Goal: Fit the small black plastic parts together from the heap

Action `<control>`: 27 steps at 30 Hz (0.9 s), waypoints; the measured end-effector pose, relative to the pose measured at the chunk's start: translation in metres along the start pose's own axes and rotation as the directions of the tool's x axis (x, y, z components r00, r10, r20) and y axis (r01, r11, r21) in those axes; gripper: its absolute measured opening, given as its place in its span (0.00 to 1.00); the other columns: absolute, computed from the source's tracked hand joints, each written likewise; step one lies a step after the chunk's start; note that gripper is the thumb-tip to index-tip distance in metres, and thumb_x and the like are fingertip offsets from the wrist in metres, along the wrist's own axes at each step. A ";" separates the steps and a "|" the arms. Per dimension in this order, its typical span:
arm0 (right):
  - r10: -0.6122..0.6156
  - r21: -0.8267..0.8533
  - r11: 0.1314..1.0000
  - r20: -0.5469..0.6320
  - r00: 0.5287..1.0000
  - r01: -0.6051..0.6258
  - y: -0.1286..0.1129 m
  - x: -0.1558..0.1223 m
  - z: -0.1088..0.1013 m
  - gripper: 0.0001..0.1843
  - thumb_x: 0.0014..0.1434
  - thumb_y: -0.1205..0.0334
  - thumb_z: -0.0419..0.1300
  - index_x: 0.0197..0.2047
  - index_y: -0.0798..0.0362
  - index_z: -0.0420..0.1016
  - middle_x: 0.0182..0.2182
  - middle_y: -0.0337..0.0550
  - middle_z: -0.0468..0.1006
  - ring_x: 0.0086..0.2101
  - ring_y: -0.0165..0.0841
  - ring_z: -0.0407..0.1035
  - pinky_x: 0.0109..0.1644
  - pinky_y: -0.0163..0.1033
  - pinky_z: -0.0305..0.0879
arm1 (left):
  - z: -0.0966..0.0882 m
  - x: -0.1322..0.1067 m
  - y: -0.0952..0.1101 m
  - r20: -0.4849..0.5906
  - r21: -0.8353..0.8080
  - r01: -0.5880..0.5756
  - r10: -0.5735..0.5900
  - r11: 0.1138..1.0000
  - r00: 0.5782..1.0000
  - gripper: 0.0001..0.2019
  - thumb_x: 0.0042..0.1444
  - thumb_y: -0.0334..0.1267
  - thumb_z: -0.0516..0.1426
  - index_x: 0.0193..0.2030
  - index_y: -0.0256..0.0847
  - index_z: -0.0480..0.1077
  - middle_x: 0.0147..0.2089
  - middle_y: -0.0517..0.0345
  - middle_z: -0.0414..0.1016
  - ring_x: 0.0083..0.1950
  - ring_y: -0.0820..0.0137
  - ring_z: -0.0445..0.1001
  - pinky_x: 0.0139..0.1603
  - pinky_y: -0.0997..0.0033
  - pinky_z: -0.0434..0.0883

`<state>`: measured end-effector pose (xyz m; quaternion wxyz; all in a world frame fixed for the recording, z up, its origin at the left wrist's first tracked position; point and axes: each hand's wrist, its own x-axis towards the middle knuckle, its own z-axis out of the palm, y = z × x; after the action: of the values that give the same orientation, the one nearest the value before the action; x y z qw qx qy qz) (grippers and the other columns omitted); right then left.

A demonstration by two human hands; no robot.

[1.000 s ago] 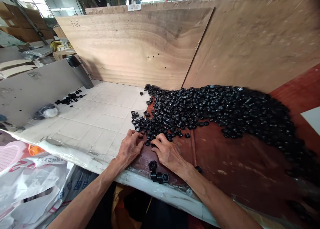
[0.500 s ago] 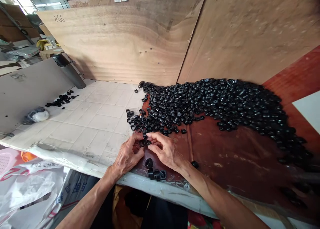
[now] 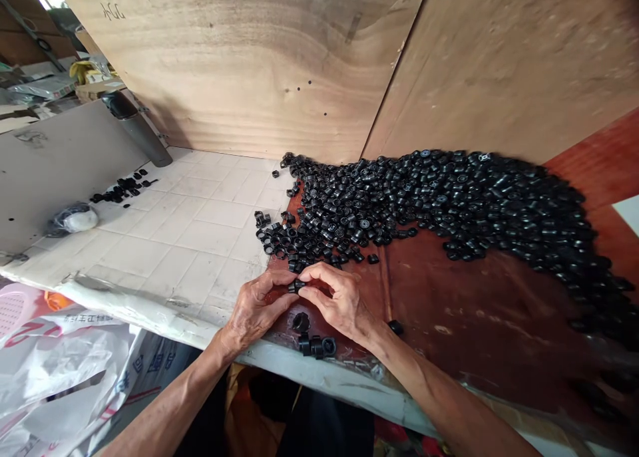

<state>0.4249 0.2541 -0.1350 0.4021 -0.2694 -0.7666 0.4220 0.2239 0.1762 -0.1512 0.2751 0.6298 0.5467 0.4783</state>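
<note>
Between the fingertips of both hands is a small black plastic ring-like part, mostly covered by the fingers. My left hand pinches it from the left, thumb and index finger closed. From the right, my right hand grips the same part with thumb and fingertips. Just below the hands, a few loose black plastic parts lie near the table's front edge, with another black part right above them. Beyond the fingers begins a large heap of similar black plastic parts.
Wooden boards wall the back. A dark bottle leans at the left, near small black pieces and a plastic-wrapped bundle. White tiles cover the left side; reddish-brown sheet the right. Plastic bags hang lower left.
My hands have drawn together, and the fingertips now close on one black part; before, they were slightly apart around black parts. The view has tilted a little downward.
</note>
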 end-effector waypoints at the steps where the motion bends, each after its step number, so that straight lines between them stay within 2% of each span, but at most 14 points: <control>1: -0.008 0.004 1.000 0.001 1.000 0.008 -0.001 0.000 0.000 0.04 0.65 0.67 0.65 0.43 0.49 0.79 0.39 0.41 0.82 0.36 0.34 0.77 0.40 0.36 0.73 | 0.000 0.000 0.001 -0.009 0.012 -0.031 0.031 0.999 0.999 0.12 0.62 0.38 0.66 0.52 0.43 0.78 0.50 0.51 0.84 0.50 0.62 0.84 0.54 0.62 0.82; 7: -0.049 -0.014 0.999 -0.017 0.999 0.049 -0.001 0.001 0.001 0.04 0.66 0.66 0.63 0.43 0.49 0.79 0.39 0.42 0.83 0.37 0.35 0.78 0.43 0.37 0.76 | 0.002 0.004 0.001 -0.035 0.034 -0.166 0.168 0.985 0.985 0.12 0.62 0.35 0.67 0.52 0.45 0.79 0.49 0.52 0.85 0.50 0.63 0.84 0.54 0.62 0.82; 11: -0.037 -0.061 0.997 -0.015 0.999 0.036 0.007 -0.004 0.003 0.10 0.69 0.62 0.62 0.54 0.48 0.76 0.40 0.43 0.84 0.37 0.36 0.80 0.43 0.36 0.76 | 0.003 0.005 -0.002 -0.023 0.012 -0.212 0.212 0.977 0.977 0.13 0.63 0.35 0.66 0.55 0.46 0.79 0.53 0.50 0.84 0.53 0.62 0.84 0.56 0.60 0.82; 13: -0.055 -0.099 0.994 -0.001 0.999 0.054 0.009 -0.005 0.003 0.10 0.72 0.60 0.60 0.55 0.49 0.74 0.37 0.43 0.83 0.36 0.36 0.79 0.41 0.36 0.75 | 0.004 0.005 -0.003 -0.007 -0.002 -0.227 0.227 0.974 0.974 0.13 0.64 0.35 0.66 0.55 0.46 0.79 0.53 0.50 0.84 0.53 0.62 0.84 0.56 0.59 0.82; 19: -0.043 -0.140 0.988 0.115 0.992 0.059 0.003 -0.004 -0.004 0.06 0.72 0.62 0.57 0.48 0.49 0.75 0.32 0.40 0.79 0.31 0.34 0.74 0.39 0.37 0.70 | 0.003 0.003 -0.005 -0.028 0.012 -0.146 0.147 0.989 0.989 0.11 0.65 0.38 0.65 0.53 0.45 0.80 0.52 0.50 0.85 0.51 0.61 0.84 0.55 0.59 0.83; 20: -0.034 -0.162 0.985 0.120 0.992 0.054 0.003 -0.003 -0.004 0.07 0.73 0.62 0.56 0.44 0.50 0.75 0.29 0.40 0.78 0.29 0.34 0.73 0.37 0.37 0.68 | 0.003 0.003 -0.006 -0.019 0.015 -0.137 0.137 0.990 0.990 0.11 0.65 0.39 0.65 0.53 0.45 0.80 0.52 0.49 0.85 0.52 0.61 0.84 0.56 0.58 0.83; 23: -0.015 -0.233 0.972 0.100 0.995 0.038 0.004 -0.003 -0.003 0.18 0.76 0.59 0.54 0.31 0.49 0.71 0.23 0.39 0.74 0.26 0.33 0.70 0.34 0.37 0.66 | 0.002 0.003 -0.006 0.006 0.024 -0.125 0.125 0.992 0.992 0.12 0.64 0.41 0.66 0.53 0.44 0.80 0.52 0.50 0.85 0.53 0.60 0.84 0.58 0.57 0.82; 25: -0.024 -0.220 0.975 0.074 0.997 0.040 0.003 -0.003 -0.003 0.14 0.75 0.59 0.55 0.36 0.50 0.74 0.27 0.41 0.77 0.28 0.34 0.72 0.36 0.37 0.67 | 0.002 0.003 -0.006 -0.002 0.028 -0.102 0.102 0.994 0.995 0.13 0.64 0.42 0.66 0.54 0.45 0.79 0.52 0.50 0.85 0.53 0.61 0.84 0.57 0.58 0.82; 27: -0.045 -0.174 0.983 0.075 0.996 0.057 0.002 -0.003 -0.004 0.08 0.73 0.60 0.57 0.49 0.50 0.76 0.35 0.43 0.81 0.34 0.36 0.75 0.40 0.37 0.70 | 0.002 0.003 -0.005 -0.020 0.022 -0.085 0.086 0.996 0.996 0.13 0.64 0.42 0.66 0.54 0.44 0.79 0.51 0.51 0.85 0.52 0.62 0.84 0.56 0.59 0.82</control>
<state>0.4295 0.2546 -0.1366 0.3598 -0.2690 -0.8214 0.3513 0.2236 0.1809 -0.1554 0.2419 0.6504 0.5271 0.4905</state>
